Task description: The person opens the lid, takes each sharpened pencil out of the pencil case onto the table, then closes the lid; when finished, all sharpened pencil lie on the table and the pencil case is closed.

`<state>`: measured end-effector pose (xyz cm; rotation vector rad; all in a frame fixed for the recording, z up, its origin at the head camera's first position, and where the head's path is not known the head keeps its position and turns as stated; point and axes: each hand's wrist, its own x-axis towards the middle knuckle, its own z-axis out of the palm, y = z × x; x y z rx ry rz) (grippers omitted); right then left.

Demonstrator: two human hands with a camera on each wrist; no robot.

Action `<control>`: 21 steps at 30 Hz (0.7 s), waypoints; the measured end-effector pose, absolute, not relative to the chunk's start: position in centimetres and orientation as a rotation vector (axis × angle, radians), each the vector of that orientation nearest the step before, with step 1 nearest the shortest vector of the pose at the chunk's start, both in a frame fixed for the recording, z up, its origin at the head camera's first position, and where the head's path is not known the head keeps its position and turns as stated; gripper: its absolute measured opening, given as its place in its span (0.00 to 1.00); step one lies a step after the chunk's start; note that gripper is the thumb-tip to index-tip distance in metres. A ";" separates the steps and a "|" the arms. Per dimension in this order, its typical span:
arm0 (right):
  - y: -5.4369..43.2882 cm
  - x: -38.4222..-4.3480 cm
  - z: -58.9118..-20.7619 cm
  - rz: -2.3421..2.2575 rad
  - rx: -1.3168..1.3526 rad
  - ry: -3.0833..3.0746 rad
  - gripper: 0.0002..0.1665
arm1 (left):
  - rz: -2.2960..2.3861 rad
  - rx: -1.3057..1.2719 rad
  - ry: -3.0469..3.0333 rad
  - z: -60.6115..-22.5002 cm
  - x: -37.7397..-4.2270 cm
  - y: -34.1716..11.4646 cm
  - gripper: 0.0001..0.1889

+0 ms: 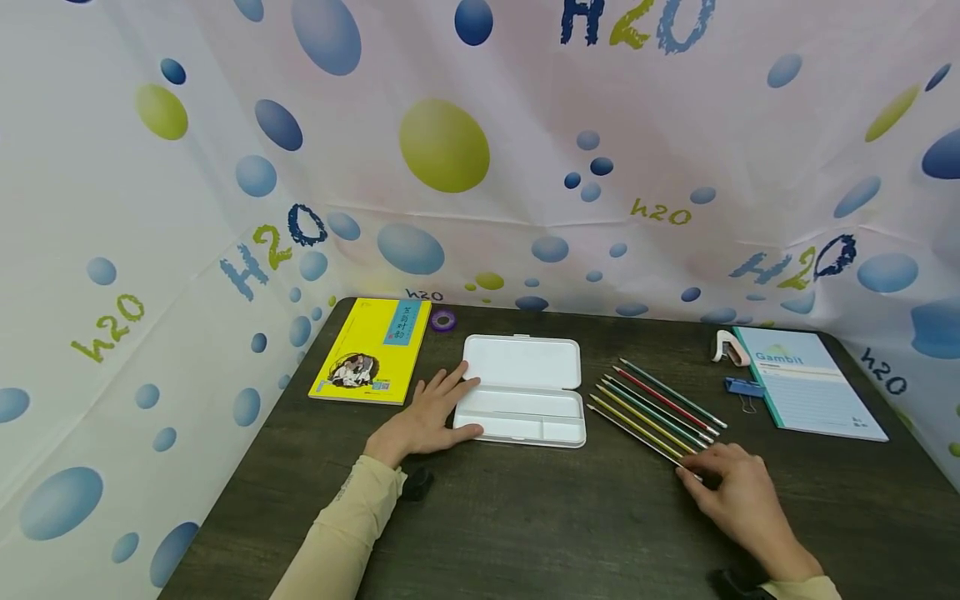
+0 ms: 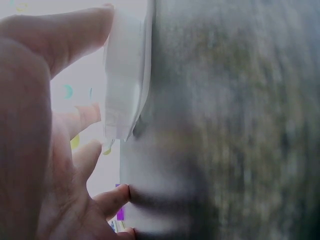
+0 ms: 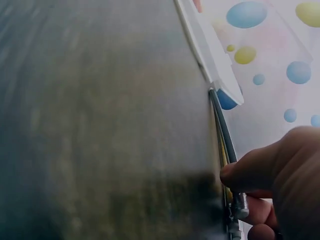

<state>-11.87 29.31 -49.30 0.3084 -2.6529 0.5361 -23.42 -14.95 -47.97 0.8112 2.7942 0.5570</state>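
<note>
A white pencil case (image 1: 519,429) lies opened flat at the middle of the table, its lid folded back and its divided tray bare. My left hand (image 1: 429,417) is at the case's left side with fingers spread, and the thumb touches the tray's edge. In the left wrist view the thumb (image 2: 65,40) lies against the white case (image 2: 125,75). My right hand (image 1: 738,496) pinches the rear end of the nearest pencil (image 1: 633,435) between thumb and fingers. This dark pencil (image 3: 226,130) shows a metal end in the right wrist view. Several other pencils (image 1: 663,400) lie beside it in a slanted row.
A yellow book (image 1: 367,354) and a purple tape roll (image 1: 443,320) lie at the back left. On the right are a white-and-pink curved item (image 1: 731,348), a blue binder clip (image 1: 744,387) and a notebook (image 1: 813,387). A printed curtain (image 1: 525,250) stands behind the table.
</note>
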 end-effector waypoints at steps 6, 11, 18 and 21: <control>29.0 -11.8 -49.2 0.500 0.300 -2.694 0.08 | 0.551 0.808 2.795 -47.9 -23.4 -15.0 0.44; 29.0 -11.8 -49.2 0.495 0.279 -2.722 0.07 | 0.555 0.804 2.790 -47.8 -23.4 -14.9 0.44; 29.0 -11.8 -49.2 0.506 0.262 -2.735 0.07 | 0.556 0.803 2.791 -47.8 -23.4 -14.9 0.43; 28.9 -11.8 -49.2 0.508 0.272 -2.726 0.07 | 0.556 0.804 2.793 -47.9 -23.4 -14.9 0.43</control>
